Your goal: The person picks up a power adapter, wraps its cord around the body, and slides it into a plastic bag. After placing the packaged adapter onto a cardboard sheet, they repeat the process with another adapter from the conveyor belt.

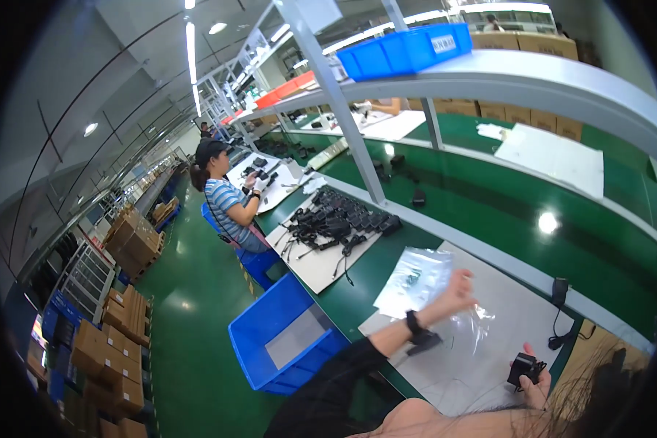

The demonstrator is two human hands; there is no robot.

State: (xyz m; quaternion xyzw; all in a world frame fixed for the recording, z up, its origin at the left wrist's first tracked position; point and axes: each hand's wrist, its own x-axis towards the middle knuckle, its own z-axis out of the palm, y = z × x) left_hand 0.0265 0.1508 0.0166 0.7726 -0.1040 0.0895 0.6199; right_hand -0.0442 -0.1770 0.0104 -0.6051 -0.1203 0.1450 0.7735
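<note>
My left hand [458, 290] is raised over the white mat [504, 306] and pinches a clear plastic bag [466, 330] that hangs down from it. A black band sits on that wrist. My right hand [539, 381] rests at the lower right, gripping a small black power adapter [524, 366]. A stack of clear plastic bags [415, 281] lies on the mat just left of my left hand. Another black adapter with its cable [559, 292] lies at the mat's far edge.
A pile of black adapters and cables [337, 223] covers a white mat to the left. A blue bin [277, 332] stands on the floor beside the green bench. A co-worker in a striped shirt [226, 204] sits further along. Cardboard boxes [117, 328] line the aisle. Blue tray [405, 50] on the shelf above.
</note>
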